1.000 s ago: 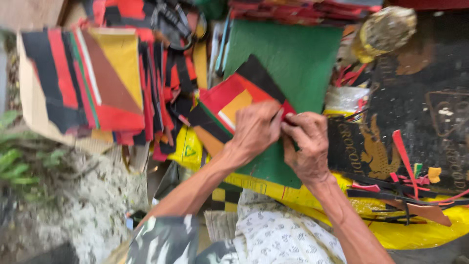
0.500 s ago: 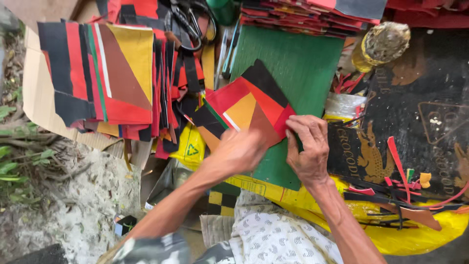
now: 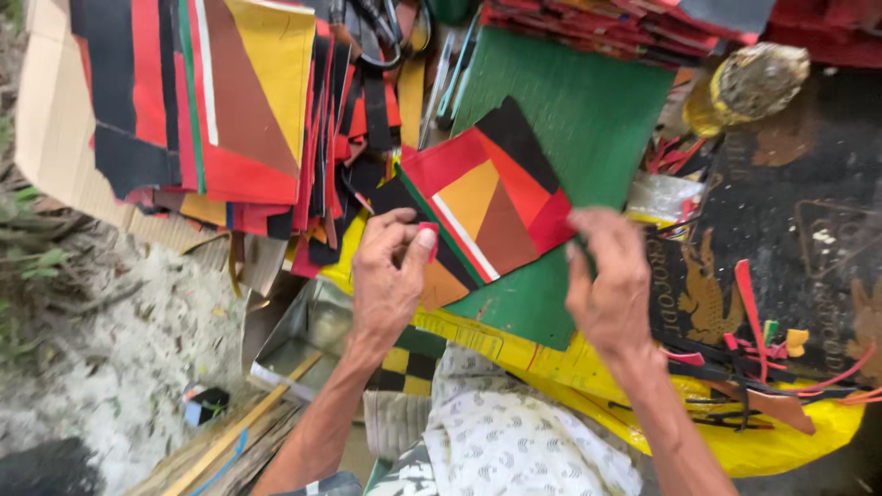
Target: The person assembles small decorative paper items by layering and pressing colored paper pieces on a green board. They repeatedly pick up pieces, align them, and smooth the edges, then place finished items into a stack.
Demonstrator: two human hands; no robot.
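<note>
Having drawn our hands apart, we pinch the patchwork square (image 3: pixel 482 216) with the left hand (image 3: pixel 390 276) over the green mat (image 3: pixel 588 119), the right hand (image 3: pixel 611 280) pinching its opposite corner.

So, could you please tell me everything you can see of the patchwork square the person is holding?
The patchwork square is a flat, roughly square piece of what looks like fabric or thin sheet, joined from angular patches of red, black, orange and brown, with a thin green and white stripe. It lies turned like a diamond on the green mat. The left hand pinches its lower left edge; the right hand is at its right corner.
</note>
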